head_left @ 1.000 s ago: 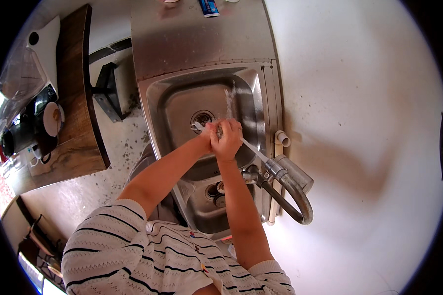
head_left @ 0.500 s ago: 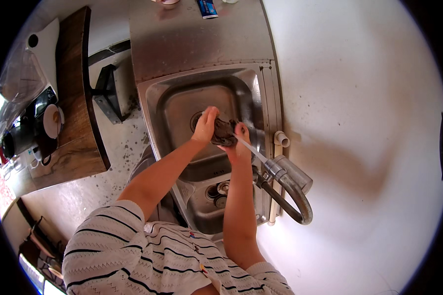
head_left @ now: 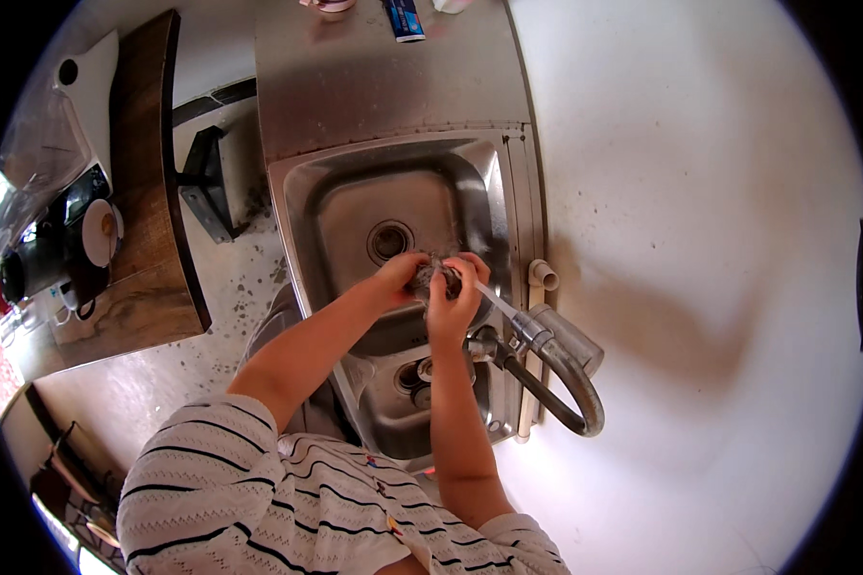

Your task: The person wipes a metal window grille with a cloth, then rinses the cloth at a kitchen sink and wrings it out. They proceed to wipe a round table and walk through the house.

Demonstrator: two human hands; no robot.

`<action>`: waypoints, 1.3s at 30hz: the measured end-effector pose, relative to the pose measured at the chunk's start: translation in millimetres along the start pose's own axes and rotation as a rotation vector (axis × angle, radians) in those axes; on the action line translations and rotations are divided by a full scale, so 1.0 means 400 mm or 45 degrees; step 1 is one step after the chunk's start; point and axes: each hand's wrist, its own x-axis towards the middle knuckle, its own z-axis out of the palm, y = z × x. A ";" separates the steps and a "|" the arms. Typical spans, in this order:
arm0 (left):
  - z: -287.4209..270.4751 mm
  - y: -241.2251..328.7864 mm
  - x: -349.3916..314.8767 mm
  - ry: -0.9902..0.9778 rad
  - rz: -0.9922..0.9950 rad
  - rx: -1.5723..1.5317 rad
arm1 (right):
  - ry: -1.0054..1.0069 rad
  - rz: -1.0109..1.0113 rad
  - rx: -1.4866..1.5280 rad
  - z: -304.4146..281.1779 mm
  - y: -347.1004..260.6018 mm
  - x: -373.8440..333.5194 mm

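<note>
My left hand (head_left: pixel 397 278) and my right hand (head_left: pixel 458 299) are closed together round a dark, wet, crumpled thing (head_left: pixel 433 281). Fingers cover most of it, and I cannot make out its kind. Both hands are over the near part of the larger steel sink basin (head_left: pixel 340 206). From the curved metal tap (head_left: pixel 585 383) on the right, a stream of water (head_left: pixel 496 301) runs onto my right hand and the thing.
A round drain (head_left: pixel 390 241) lies beyond my hands. The smaller basin (head_left: pixel 403 422), with round fittings, is nearer me. On the steel counter (head_left: pixel 355 91) are a blue tube (head_left: pixel 405 19) and a pink item (head_left: pixel 329 7). A white wall stands right; a wooden table (head_left: pixel 144 220) holds kitchenware left.
Both hands have drawn nearer to me with the dark thing, uncovering the drain. They have come closer together, and the thing looks more bunched up between them.
</note>
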 end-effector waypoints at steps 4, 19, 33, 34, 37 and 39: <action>0.112 0.049 -0.097 -0.098 -0.211 -0.241 | -0.049 -0.694 -0.676 0.019 -0.004 0.001; 0.004 -0.018 0.026 0.254 0.608 0.658 | -0.039 0.645 1.083 0.008 0.131 0.054; 0.106 0.087 -0.142 -0.281 0.672 0.312 | -0.160 1.198 1.810 -0.021 0.093 0.021; 0.119 0.091 -0.153 -0.384 0.582 0.216 | -0.121 1.215 1.750 -0.024 0.093 0.020; 0.056 0.122 -0.118 -0.421 0.746 0.778 | 0.027 1.132 1.451 -0.027 0.093 0.027; 0.068 0.132 -0.144 -0.121 0.522 0.678 | 0.221 0.895 1.106 -0.030 0.104 0.030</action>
